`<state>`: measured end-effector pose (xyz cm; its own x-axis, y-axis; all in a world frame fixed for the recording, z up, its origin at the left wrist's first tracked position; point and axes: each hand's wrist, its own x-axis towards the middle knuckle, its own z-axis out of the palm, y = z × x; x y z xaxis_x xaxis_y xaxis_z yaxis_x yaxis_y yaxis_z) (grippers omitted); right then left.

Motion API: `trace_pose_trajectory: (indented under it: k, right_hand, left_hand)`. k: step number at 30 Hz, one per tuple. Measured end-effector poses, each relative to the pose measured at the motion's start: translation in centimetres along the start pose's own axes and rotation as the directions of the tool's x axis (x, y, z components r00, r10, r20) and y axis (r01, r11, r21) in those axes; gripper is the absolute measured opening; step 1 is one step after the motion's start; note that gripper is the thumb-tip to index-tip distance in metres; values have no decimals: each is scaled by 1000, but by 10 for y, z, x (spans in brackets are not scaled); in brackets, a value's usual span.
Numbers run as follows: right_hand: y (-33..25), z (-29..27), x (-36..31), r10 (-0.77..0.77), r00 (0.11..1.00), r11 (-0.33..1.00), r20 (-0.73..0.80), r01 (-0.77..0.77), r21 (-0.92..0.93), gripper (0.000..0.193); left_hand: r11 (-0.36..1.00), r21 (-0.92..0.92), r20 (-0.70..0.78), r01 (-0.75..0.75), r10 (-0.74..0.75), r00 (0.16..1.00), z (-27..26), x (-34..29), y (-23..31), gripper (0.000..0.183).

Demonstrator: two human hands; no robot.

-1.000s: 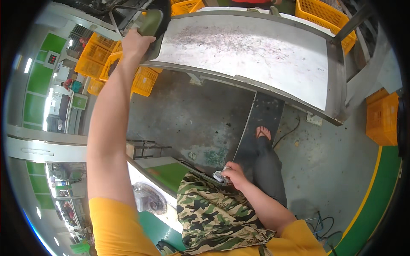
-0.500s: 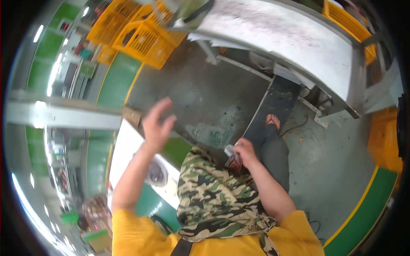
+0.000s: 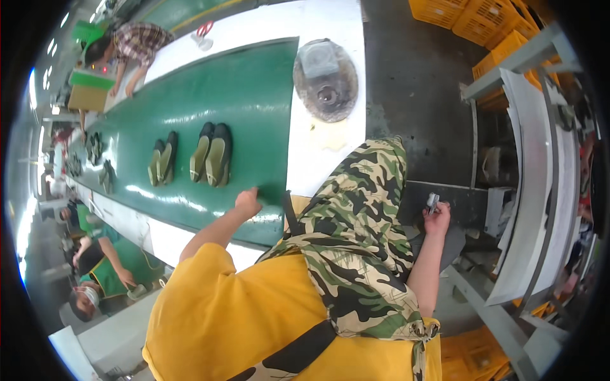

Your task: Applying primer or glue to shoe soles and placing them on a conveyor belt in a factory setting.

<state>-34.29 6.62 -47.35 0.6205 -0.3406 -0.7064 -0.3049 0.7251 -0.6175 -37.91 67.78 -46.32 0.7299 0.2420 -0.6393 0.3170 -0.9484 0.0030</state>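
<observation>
My left hand hovers over the near edge of a green conveyor belt, loosely bent, one finger standing apart; nothing shows in it. Closest to it is a pair of dark shoes with olive-tan insoles, and a similar pair lies farther left. Away from the belt, low at the right, my right hand is closed on a small silvery-grey object whose kind I cannot make out. A camouflage apron covers my lap between the arms.
A round, stained dish with a clear block stands on the white ledge. Smaller shoes lie farther along the belt. Co-workers sit along both sides. A metal rack and yellow crates stand at the right.
My view and body have turned left, from the floor and rack toward the belt. My left hand has come over the belt; my right still holds the small grey object.
</observation>
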Motion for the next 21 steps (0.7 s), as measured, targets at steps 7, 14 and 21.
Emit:
trace_pose_trajectory:
  k: [7, 14, 21]
  right_hand:
    - [10, -19, 15, -21, 997, 1000, 75, 23, -20, 16]
    - [9, -6, -7, -2, 997, 1000, 83, 4, -29, 24]
    - [7, 2, -20, -43, 996, 999, 74, 43, 10, 11]
  left_hand:
    - [916, -112, -669, -386, 218, 711, -64, 44, -36, 54]
    - [830, -470, -154, 299, -411, 898, -111, 95, -114, 56]
    - [905, -383, -127, 184, -250, 960, -90, 83, -81, 59]
